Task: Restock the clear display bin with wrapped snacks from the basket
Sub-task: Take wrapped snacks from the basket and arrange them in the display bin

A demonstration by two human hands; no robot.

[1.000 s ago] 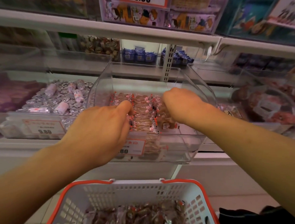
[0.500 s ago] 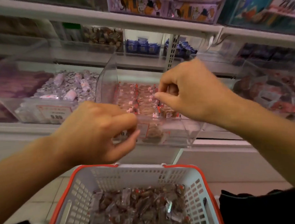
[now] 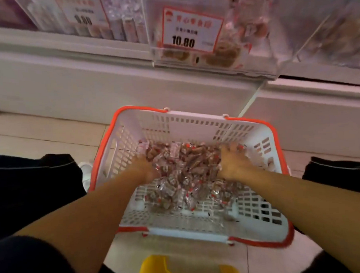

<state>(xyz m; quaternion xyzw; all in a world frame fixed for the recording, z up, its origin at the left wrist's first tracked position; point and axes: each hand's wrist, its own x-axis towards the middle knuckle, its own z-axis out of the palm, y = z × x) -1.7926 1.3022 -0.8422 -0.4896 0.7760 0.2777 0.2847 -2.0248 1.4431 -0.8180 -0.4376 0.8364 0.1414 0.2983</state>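
The white basket (image 3: 195, 127) with an orange rim stands on the floor right in front of me. A heap of wrapped snacks (image 3: 185, 173) in clear, red-marked wrappers lies in it. My left hand (image 3: 146, 168) is pushed into the left side of the heap, its fingers hidden under wrappers. My right hand (image 3: 235, 162) lies on the right side of the heap with its fingers spread and blurred. The clear display bin (image 3: 254, 56) sits above on the shelf edge, with a price tag (image 3: 191, 30) reading 10.80 on its front.
Another clear bin (image 3: 52, 16) with a 9.80 tag is at the upper left, and a third bin (image 3: 335, 36) at the upper right. The white shelf base (image 3: 90, 82) rises behind the basket. A yellow object (image 3: 170, 268) lies near my feet. My dark-clothed knees (image 3: 32, 184) flank the basket.
Both hands have left the display bin and dropped into the basket's heap of snacks. My view has tilted down from the shelf to the basket.
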